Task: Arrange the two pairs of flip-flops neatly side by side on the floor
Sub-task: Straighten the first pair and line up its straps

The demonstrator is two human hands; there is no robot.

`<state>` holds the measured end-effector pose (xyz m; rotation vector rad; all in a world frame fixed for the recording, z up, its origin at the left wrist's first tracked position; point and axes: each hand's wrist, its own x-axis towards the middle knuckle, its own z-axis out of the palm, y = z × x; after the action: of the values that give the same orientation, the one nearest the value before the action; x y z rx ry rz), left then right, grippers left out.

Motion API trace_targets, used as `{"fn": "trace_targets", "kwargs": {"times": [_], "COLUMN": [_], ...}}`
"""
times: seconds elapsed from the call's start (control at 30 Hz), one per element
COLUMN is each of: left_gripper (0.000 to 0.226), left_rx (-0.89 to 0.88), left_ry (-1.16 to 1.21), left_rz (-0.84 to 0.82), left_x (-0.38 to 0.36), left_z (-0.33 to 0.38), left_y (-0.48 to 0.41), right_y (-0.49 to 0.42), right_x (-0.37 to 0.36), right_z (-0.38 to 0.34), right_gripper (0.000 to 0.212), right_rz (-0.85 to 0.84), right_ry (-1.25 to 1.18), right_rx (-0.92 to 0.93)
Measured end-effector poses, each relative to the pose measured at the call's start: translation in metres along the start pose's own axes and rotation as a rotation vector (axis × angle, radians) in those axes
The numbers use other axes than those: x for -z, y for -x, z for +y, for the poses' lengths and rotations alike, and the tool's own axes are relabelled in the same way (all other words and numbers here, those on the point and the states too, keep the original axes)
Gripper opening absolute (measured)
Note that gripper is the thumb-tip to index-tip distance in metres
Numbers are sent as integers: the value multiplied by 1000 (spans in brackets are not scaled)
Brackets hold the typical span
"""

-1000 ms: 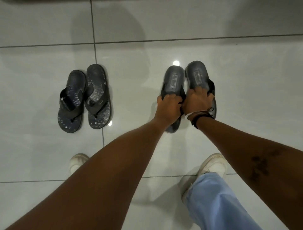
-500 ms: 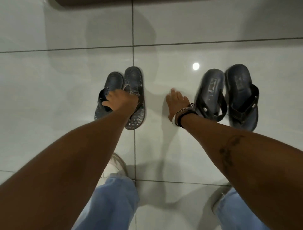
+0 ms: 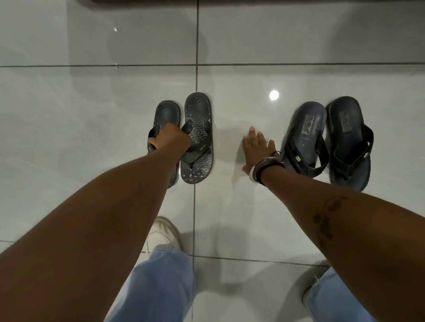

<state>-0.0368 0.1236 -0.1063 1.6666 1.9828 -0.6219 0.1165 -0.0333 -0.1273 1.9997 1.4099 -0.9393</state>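
Note:
Two pairs of dark flip-flops lie on the pale tiled floor, heels away from me. The patterned pair (image 3: 197, 121) is left of centre, its two sandals touching side by side. My left hand (image 3: 171, 140) is closed around the straps of this pair, covering the middle of the left sandal. The plain dark pair (image 3: 345, 128) lies to the right, its left sandal (image 3: 305, 133) angled slightly. My right hand (image 3: 257, 149) rests flat on the floor with fingers spread, between the two pairs and just left of the plain pair, holding nothing.
My white shoe (image 3: 163, 234) and blue jeans leg (image 3: 158, 282) stand below the patterned pair; another jeans leg (image 3: 333, 298) is at the lower right. A dark edge (image 3: 253, 1) runs along the top. A bright light reflection (image 3: 274, 95) shows on the tile.
One second ago both hands gripped the plain pair. They let go; my left hand moved to the patterned pair and closed on its straps, and my right hand settled flat on the floor.

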Motion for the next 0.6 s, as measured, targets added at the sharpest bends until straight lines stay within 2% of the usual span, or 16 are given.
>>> {"fn": "trace_targets", "kwargs": {"times": [0.07,0.17,0.33,0.47,0.6], "left_gripper": [29,28,31,33,62], "left_rx": [4,27,88,89,105], "left_ry": [39,66,155,250,284], "left_rz": [-10,-50,-245,-309,-309], "left_x": [-2,-5,-7,-14,-22], "left_z": [3,7,6,2,-1], "left_y": [-1,-4,1,-6,-15], "right_y": [-2,-4,-7,-8,-9], "right_x": [-1,-1,2,1,0], "right_z": [1,2,2,1,1], "right_gripper": [83,81,80,83,83], "right_rz": [-5,-8,-31,-39,-42], "right_ry": [-20,-41,-82,-93,-108], "right_rx": [-2,-2,-9,-16,-12]}}
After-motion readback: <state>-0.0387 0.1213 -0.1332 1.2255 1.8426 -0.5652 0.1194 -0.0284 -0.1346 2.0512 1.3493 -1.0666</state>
